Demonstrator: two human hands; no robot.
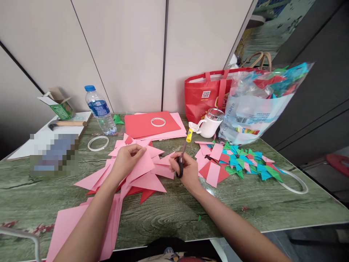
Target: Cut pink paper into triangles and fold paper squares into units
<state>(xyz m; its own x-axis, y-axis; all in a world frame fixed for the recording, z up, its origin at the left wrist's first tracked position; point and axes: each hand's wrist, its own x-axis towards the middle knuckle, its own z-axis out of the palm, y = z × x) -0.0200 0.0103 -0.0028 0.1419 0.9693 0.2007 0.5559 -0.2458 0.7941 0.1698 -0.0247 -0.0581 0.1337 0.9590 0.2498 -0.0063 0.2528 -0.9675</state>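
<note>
My left hand (127, 160) is closed on a pink paper triangle (141, 166), pinching it near its top corner above a heap of pink and red cut triangles (148, 182). My right hand (185, 171) grips a pair of black-handled scissors (181, 160), blades pointing up and away, just right of the heap. The scissors are apart from the paper. Larger pink sheets (68, 225) lie under my left forearm at the table's front edge.
On the green wood-grain table (174, 214): red and pink sheets (152, 125) with a tape ring, a water bottle (99, 109), a white cup (209, 125), a glue stick (189, 135), a red bag (207, 94), a plastic bag of paper (259, 105), folded coloured pieces (242, 163), and tape rings (98, 143).
</note>
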